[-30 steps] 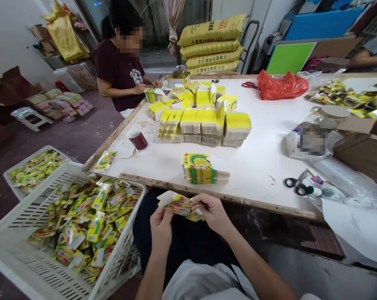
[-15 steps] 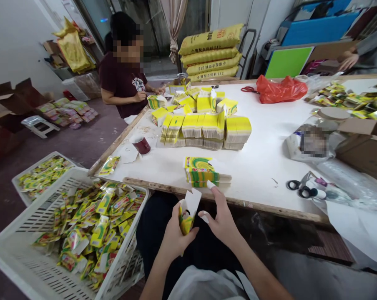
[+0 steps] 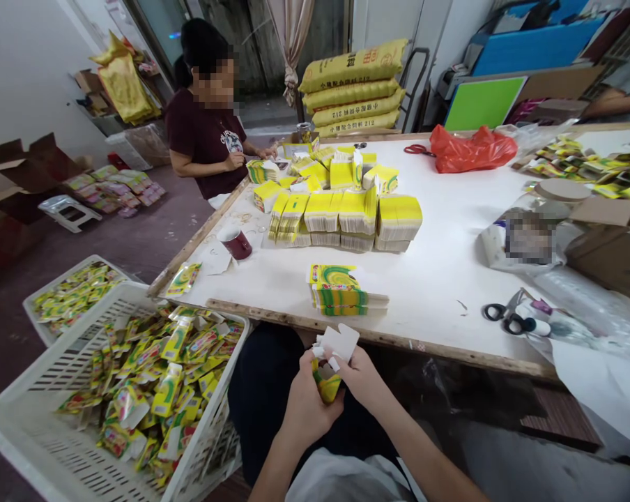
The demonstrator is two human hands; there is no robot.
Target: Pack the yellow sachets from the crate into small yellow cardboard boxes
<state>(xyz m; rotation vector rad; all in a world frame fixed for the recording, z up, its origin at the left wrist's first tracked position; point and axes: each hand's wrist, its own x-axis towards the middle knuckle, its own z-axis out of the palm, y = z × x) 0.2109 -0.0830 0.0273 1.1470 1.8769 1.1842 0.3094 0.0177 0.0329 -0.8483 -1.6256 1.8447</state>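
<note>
Above my lap, just in front of the table edge, my left hand (image 3: 313, 403) wraps round a small yellow-green carton (image 3: 326, 385) whose white end flaps stand up. My right hand (image 3: 364, 378) has its fingers closed at the carton's open end, against the white flaps. White coverings show on some right fingertips. Beyond my hands, a stack of flat printed cartons (image 3: 339, 287) rests near the table's edge. To my left, a white plastic crate (image 3: 37, 397) holds many yellow-green cartons.
On the white table (image 3: 445, 279) stand rows of yellow carton stacks (image 3: 341, 213), a maroon mug (image 3: 236, 243), a red plastic bag (image 3: 472, 148) and scissors (image 3: 506, 319). A co-worker (image 3: 205, 139) sits at the far left side. Another crate (image 3: 33, 314) stands on the floor.
My right hand has come in from the stack's side to the carton's flaps and closed there. The carton, in my left hand, has shifted slightly right.
</note>
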